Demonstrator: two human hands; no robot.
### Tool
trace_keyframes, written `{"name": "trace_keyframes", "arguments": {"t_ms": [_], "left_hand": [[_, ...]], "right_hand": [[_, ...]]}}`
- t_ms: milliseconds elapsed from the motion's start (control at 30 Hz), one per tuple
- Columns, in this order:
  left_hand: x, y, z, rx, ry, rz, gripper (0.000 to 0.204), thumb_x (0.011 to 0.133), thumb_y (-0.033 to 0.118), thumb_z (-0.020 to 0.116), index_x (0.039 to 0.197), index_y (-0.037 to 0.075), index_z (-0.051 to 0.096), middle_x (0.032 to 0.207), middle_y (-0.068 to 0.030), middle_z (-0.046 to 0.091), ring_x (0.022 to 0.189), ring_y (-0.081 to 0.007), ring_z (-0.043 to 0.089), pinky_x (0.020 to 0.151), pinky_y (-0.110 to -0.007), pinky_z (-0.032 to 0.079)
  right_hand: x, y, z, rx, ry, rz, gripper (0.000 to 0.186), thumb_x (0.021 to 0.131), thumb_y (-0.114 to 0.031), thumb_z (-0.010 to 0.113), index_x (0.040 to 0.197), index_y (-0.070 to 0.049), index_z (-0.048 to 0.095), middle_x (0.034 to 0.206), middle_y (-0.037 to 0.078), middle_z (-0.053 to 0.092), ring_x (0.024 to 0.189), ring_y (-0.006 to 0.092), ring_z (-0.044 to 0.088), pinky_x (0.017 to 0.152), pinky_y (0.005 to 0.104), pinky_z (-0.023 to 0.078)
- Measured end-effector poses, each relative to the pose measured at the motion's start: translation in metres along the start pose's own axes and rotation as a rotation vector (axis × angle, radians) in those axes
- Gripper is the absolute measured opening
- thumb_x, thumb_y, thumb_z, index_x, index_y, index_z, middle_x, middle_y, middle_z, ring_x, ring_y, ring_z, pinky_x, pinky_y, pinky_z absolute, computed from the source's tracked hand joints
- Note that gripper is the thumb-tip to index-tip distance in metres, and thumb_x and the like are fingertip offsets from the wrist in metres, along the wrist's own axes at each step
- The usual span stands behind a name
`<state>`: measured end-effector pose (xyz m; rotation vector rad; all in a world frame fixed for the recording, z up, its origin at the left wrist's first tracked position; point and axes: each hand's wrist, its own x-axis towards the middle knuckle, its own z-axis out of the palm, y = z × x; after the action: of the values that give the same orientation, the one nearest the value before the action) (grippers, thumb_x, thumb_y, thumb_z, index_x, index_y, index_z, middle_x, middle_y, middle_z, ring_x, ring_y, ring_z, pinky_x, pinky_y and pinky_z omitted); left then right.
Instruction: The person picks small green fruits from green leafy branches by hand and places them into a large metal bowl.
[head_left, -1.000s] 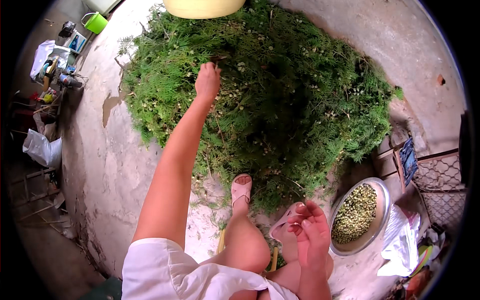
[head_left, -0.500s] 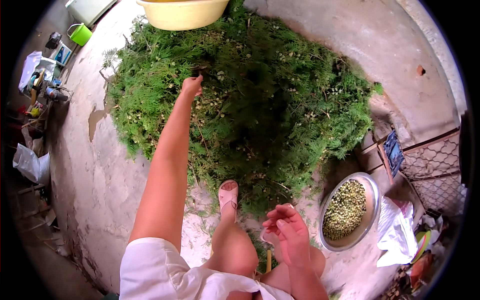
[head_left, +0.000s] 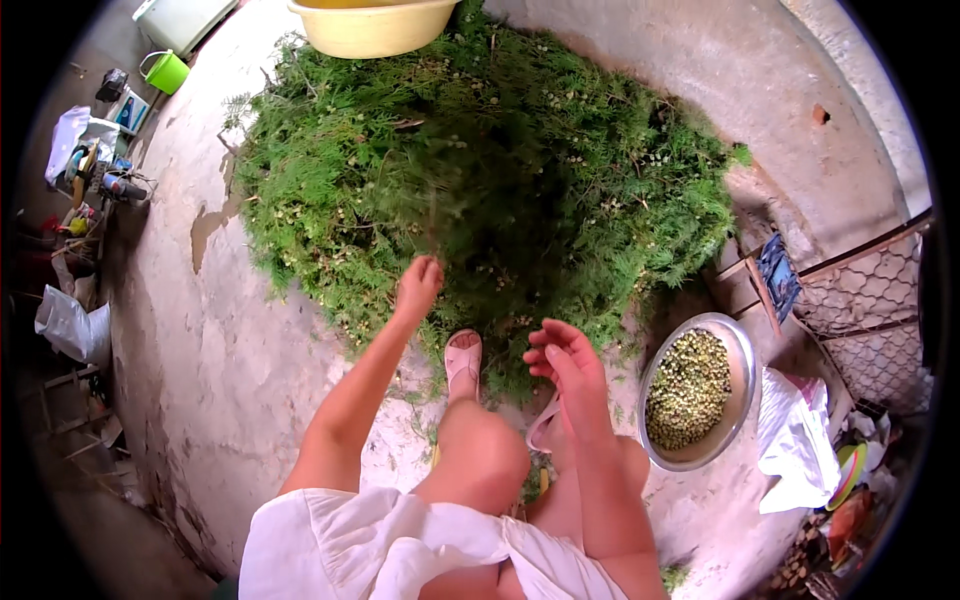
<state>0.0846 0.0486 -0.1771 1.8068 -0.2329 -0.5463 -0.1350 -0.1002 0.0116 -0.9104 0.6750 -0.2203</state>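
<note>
A broad heap of green, feathery evergreen branches dotted with small pale cones covers the floor before me. My left hand is closed on the stem of an evergreen branch, whose leafy end is smeared by motion over the heap. Above my right knee, my right hand is raised with its fingers loosely bent and apart, and nothing shows in it. To the right of that hand, a round metal basin holds many small green-yellow cones.
A yellow plastic tub stands at the heap's far edge. Right of the basin lie a white sack and a wire-mesh panel. At the left are a lime-green bucket and a white bag. My sandalled foot is at the heap's near edge.
My left hand has drawn back from the heap toward me, bringing a branch with it. My right hand has risen slightly in the picture, its fingers still bent.
</note>
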Motion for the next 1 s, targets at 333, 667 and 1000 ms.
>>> {"name": "trace_keyframes", "arguments": {"t_ms": [333,667,1000], "left_hand": [[-0.138,0.098,0.024,-0.137,-0.16,0.229,0.012,0.09,0.009,0.046,0.097,0.0,0.05,0.079,-0.0019,0.054,0.073,-0.0077,0.051,0.067,-0.021,0.043],[-0.227,0.165,0.011,0.376,-0.334,0.737,0.015,0.08,0.002,0.055,0.094,-0.003,0.056,0.094,-0.008,0.057,0.076,-0.0223,0.059,0.064,-0.029,0.047],[-0.277,0.179,0.008,-0.309,-0.273,0.18,0.074,0.082,0.03,0.06,0.136,0.002,0.018,0.141,-0.0164,0.019,0.131,-0.0247,0.017,0.104,-0.034,0.019]], "right_hand": [[0.006,0.026,-0.008,-0.25,-0.013,-0.111,0.033,0.089,-0.02,0.047,0.116,-0.003,0.043,0.11,0.007,0.053,0.088,0.0144,0.055,0.072,0.0249,0.046],[-0.071,-0.003,0.008,0.087,-0.183,-0.246,0.026,0.086,-0.019,0.053,0.106,-0.002,0.054,0.098,0.005,0.06,0.086,0.0126,0.056,0.073,0.0285,0.046],[-0.103,0.039,-0.026,-0.484,0.161,-0.619,0.016,0.082,-0.003,0.054,0.097,0.002,0.054,0.089,0.004,0.061,0.078,0.0118,0.051,0.072,0.0276,0.04]]}}
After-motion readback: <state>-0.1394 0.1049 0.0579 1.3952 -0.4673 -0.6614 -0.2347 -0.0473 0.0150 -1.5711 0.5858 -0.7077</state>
